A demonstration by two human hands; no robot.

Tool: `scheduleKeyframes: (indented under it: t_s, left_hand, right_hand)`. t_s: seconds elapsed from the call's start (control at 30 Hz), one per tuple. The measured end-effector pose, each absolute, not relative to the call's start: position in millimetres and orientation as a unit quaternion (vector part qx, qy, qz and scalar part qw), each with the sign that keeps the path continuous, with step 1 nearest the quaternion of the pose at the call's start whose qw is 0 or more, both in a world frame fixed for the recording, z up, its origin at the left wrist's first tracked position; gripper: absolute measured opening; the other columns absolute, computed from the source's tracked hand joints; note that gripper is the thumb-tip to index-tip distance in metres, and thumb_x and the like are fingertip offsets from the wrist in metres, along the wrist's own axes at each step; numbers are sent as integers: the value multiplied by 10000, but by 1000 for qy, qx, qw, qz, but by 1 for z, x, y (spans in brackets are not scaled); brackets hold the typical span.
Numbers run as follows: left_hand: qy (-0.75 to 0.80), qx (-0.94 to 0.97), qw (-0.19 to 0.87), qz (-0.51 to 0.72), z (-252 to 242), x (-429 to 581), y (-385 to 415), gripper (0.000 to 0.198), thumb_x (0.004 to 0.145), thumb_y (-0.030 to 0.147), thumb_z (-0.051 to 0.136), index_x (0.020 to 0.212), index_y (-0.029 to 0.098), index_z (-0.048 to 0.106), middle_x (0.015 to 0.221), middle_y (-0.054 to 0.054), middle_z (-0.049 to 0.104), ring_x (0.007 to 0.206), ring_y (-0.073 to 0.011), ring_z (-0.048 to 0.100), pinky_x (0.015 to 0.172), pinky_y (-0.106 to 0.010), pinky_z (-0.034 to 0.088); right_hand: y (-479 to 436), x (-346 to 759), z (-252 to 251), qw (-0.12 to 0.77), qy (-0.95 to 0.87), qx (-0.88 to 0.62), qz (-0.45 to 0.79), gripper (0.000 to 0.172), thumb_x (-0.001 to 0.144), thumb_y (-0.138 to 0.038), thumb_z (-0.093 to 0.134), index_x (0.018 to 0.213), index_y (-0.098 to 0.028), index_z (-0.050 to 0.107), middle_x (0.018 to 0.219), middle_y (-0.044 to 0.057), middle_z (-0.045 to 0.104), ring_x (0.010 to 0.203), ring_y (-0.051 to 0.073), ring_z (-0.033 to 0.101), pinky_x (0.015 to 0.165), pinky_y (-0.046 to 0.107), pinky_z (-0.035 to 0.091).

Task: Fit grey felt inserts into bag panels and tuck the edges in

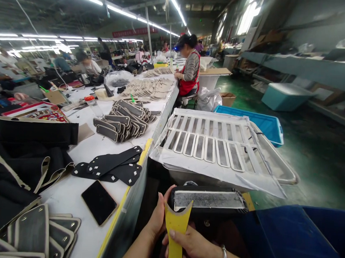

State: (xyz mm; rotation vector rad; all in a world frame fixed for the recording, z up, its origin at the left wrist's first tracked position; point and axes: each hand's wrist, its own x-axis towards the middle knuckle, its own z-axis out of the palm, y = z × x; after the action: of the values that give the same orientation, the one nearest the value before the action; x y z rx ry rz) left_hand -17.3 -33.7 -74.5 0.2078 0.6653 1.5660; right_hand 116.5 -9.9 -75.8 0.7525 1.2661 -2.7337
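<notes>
My right hand (197,244) is closed around a flat yellow strip (177,223) with a curved notch at its upper end, thumb pressed on its face. Just to the left, my left hand (157,216) grips the left end of a long black piece (218,211), which bears a grey panel (212,199) with a rough pale edge. Some of the left fingers are hidden behind the yellow strip and the black piece. The strip's notched end overlaps the panel's lower left part. Beyond them, a white slotted frame (193,164) holds several grey, pale-edged pieces (210,149).
A white table (70,200) with a yellow edge runs along my left. It bears a phone (99,202), black studded straps (112,165), stacked dark pieces (123,122) and black fabric (14,163). A blue tub (265,126) lies beyond the frame; a seated co-worker (190,68) is farther off.
</notes>
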Motion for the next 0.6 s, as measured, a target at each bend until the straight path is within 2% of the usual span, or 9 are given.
scheduleKeyframes:
  t_s: [0.3, 0.6]
  left_hand:
    - [553, 133, 527, 631, -71, -10, -19, 578, 859, 631, 339, 1221, 223, 530, 1211, -59, 582, 1179, -236, 480, 1031, -328, 320]
    - [612, 116, 508, 595, -54, -5, -5, 540, 880, 596, 319, 1163, 196, 546, 1108, -61, 631, 1074, -232, 550, 945, -320, 404]
  right_hand:
    - [-8, 118, -84, -5, 383, 277, -881, 639, 697, -685, 568, 864, -70, 606, 679, 102, 642, 397, 63, 497, 326, 130, 321]
    - [6, 118, -84, 3, 378, 253, -891, 624, 683, -701, 566, 837, -97, 602, 672, 91, 644, 392, 63, 489, 328, 135, 322]
